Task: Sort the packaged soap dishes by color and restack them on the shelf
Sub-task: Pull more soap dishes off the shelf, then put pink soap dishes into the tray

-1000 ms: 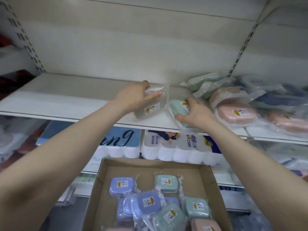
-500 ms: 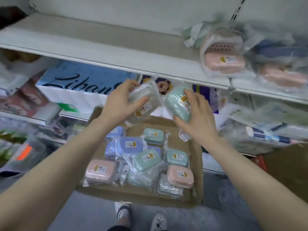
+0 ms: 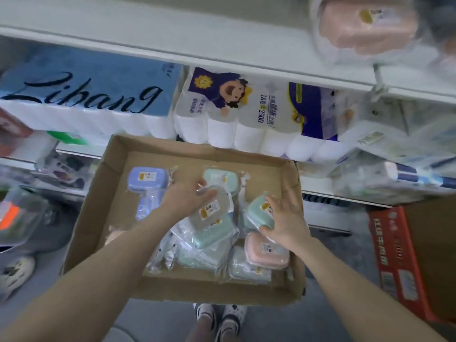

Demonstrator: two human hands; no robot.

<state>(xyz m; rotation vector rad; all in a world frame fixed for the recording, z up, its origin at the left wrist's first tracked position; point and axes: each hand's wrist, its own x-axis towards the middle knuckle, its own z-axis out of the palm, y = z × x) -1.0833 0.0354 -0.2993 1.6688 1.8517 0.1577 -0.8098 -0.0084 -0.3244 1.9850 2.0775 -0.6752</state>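
In the cardboard box (image 3: 98,218), far left, a blue soap dish (image 3: 148,180) lies in its wrapper, untouched. Next over, left hand (image 3: 183,199) holds a grey soap dish (image 3: 209,211) low over the pile, fingers curled round its top edge, dish tilted on a mint one below. Right of that, right hand (image 3: 286,219) rests on a mint soap dish (image 3: 259,213), fingers spread wide and fairly straight, thumb under its near edge; looks more like setting down than gripping, blur makes that uncertain. A pink soap dish (image 3: 266,253) sits just below that hand. Upper right, the shelf (image 3: 222,53) carries more pink packs (image 3: 365,28), blurred.

Step in hand, my read: both dishes going into the box for sorting. To do it well: lay each flat, label up, beside same-colour packs, not on the mixed heap; mint joins mint, grey gets its own spot. Wrappers look slippery, so let go only once the pack is seated.
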